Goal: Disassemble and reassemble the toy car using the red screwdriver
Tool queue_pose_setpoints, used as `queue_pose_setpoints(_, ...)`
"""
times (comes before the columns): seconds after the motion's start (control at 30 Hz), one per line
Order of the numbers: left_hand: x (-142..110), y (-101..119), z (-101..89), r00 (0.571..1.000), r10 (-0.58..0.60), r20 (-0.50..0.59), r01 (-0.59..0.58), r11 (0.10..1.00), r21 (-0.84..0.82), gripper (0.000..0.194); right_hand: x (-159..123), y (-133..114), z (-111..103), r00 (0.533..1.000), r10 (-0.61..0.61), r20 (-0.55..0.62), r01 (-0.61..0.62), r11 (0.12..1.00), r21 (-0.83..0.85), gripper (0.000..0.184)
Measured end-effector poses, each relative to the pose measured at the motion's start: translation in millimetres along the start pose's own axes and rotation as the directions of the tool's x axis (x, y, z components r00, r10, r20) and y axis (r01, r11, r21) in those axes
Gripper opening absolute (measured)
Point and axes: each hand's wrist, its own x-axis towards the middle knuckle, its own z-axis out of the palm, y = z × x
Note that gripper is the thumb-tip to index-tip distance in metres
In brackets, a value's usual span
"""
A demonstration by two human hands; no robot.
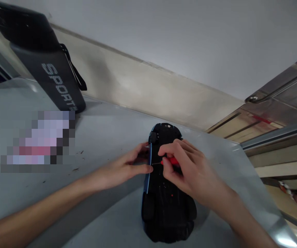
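A toy car (pixel 165 210) is laid wheels-up on the bench (pixel 107 134). A red screwdriver (pixel 174 161) is pinched in the right hand's (pixel 189 165) grip, its shaft pointed at the car's left edge, which is touched by the left hand (pixel 134 163), its grip spread.

L hand (pixel 132 164) thumb extended, fingers partly hidden; R hand (pixel 189 165) pinching, fingers bent.

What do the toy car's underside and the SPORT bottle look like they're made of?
Toy car's underside: probably matte black plastic, judging by its dull, molded-looking surface. SPORT bottle: smooth, matte dark gray body, perhaps plastic or coated metal; its black lid, catching small highlights, is likely plastic.
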Motion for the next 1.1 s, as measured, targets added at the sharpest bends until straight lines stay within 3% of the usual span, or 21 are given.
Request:
queue_pose_setpoints(0.1, 0.2, -0.7, -0.2, 1.000, 0.007, 0.002, -0.007, 1.000, -0.002, 0.058, -0.1, -0.3, -0.6, 0.999, -0.034, 0.016, 0.034, 0.999, 0.003, 0.016)
queue_pose_setpoints(0.5, -0.1, -2.4, -0.9, 1.000, -0.010, -0.010, 0.011, 1.000, 0.025, 0.061, 0.5, 0.7, -0.2, 0.999, 0.038, 0.008, -0.038, 0.998, -0.046, 0.011)
queue_pose_setpoints(0.73, 0.2, -0.9, 0.7, 1.000, 0.011, -0.015, -0.011, 1.000, -0.012, 0.056, -0.3, -0.1, 1.1, 0.999, -0.049, 0.010, 0.049, 0.999, -0.012, 0.013)
queue_pose_setpoints(1.1, -0.2, -0.1, 0.0, 1.000, -0.007, -0.002, 0.007, 1.000, -0.012, 0.061, 1.6, 0.8, -0.2, 0.998, -0.053, -0.021, 0.052, 0.998, -0.030, 0.015)
